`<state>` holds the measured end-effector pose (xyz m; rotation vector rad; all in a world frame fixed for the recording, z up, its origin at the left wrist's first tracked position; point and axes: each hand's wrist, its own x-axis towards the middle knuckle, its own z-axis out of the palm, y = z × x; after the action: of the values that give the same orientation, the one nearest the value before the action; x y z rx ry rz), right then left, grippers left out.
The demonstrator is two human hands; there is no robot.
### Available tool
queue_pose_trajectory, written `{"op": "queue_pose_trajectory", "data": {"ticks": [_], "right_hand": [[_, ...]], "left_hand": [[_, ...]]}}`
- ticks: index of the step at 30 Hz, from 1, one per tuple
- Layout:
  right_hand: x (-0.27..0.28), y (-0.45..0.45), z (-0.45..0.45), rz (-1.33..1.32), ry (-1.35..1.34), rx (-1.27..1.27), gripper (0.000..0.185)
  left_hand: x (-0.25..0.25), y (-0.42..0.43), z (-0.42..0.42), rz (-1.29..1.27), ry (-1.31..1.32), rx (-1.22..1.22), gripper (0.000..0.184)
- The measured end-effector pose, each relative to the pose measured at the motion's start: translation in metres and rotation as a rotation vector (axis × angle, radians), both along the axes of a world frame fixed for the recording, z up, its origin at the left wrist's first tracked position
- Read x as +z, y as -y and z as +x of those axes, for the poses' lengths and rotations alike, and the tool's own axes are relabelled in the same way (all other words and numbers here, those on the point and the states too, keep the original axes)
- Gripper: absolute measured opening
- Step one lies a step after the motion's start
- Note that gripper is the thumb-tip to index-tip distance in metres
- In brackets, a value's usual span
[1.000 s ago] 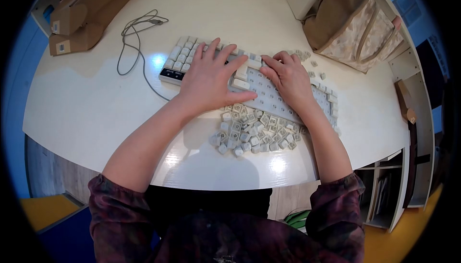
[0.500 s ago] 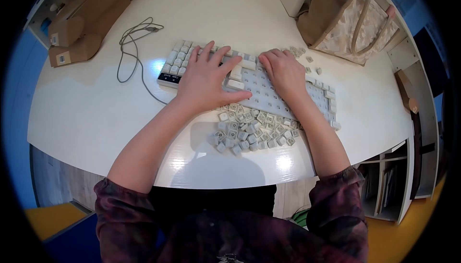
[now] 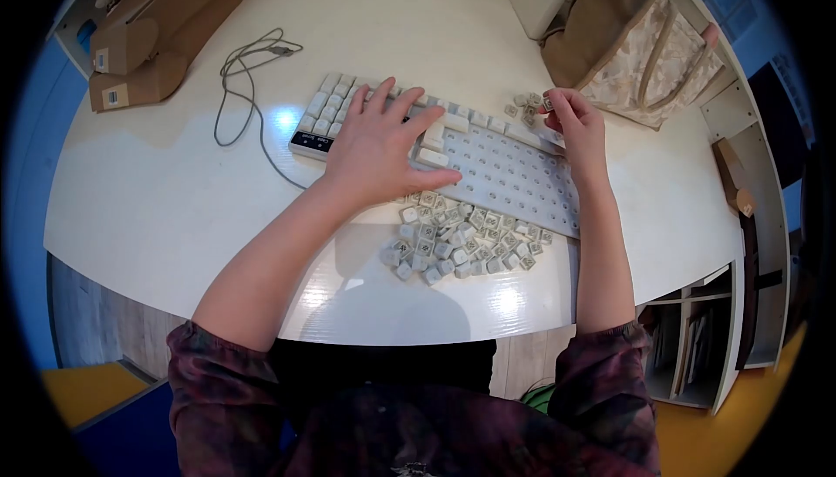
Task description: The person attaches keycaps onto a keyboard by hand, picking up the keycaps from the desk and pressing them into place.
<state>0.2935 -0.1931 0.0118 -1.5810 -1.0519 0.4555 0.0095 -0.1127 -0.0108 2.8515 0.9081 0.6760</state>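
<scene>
A pale keyboard [image 3: 509,172] lies at a slant on the desk, many of its key positions bare. My left hand [image 3: 374,146] rests on its left part with the fingers spread. Beyond the keyboard's far edge, my right hand [image 3: 581,133] is raised and pinches a small keycap [image 3: 548,104] between thumb and finger. Several loose keycaps [image 3: 461,237] lie in a pile along the near side of the keyboard. A smaller group of keycaps [image 3: 522,102] sits on the desk at the far side, beside my right hand.
A grey cable [image 3: 252,98] loops on the desk at the left. Brown cardboard packaging [image 3: 161,33] stands at the back left. A patterned bag [image 3: 649,63] is at the back right. Open shelves [image 3: 688,346] stand at the lower right.
My right hand has moved from the keyboard's middle to the right, past its far edge, and now holds a keycap. More bare key positions show. My left hand remains on the keyboard.
</scene>
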Motion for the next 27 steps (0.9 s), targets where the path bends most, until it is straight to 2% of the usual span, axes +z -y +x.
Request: {"op": "queue_pose_trajectory", "data": {"ticks": [3,6,11,14,17,20,23,27], "right_hand": [[0.017,0.009,-0.021,0.053,-0.444,0.161,0.022],[0.025,0.017,-0.038,0.071,-0.782,0.425,0.021],[0.019,0.025,-0.067,0.087,-1.165,0.586,0.018],[0.026,0.030,-0.088,0.020,-1.165,0.474,0.017],[0.019,0.029,-0.092,0.020,-1.102,0.495,0.016],[0.013,0.029,-0.099,0.003,-0.997,0.525,0.015],[0.010,0.032,-0.110,-0.007,-0.837,0.508,0.015],[0.007,0.033,-0.109,0.020,-0.681,0.512,0.016]], "left_hand": [[0.001,-0.001,0.001,-0.006,0.005,0.013,0.081],[0.001,-0.004,0.000,-0.006,0.023,0.019,0.082],[-0.001,-0.007,-0.003,0.079,0.123,-0.052,0.072],[0.008,-0.003,-0.004,0.116,0.326,-0.121,0.060],[0.013,0.003,-0.001,0.037,0.553,-0.149,0.050],[0.014,0.010,0.002,-0.055,0.626,-0.204,0.042],[0.013,0.015,0.002,-0.173,0.586,-0.247,0.033],[0.010,0.018,0.005,-0.164,0.634,-0.331,0.023]]}}
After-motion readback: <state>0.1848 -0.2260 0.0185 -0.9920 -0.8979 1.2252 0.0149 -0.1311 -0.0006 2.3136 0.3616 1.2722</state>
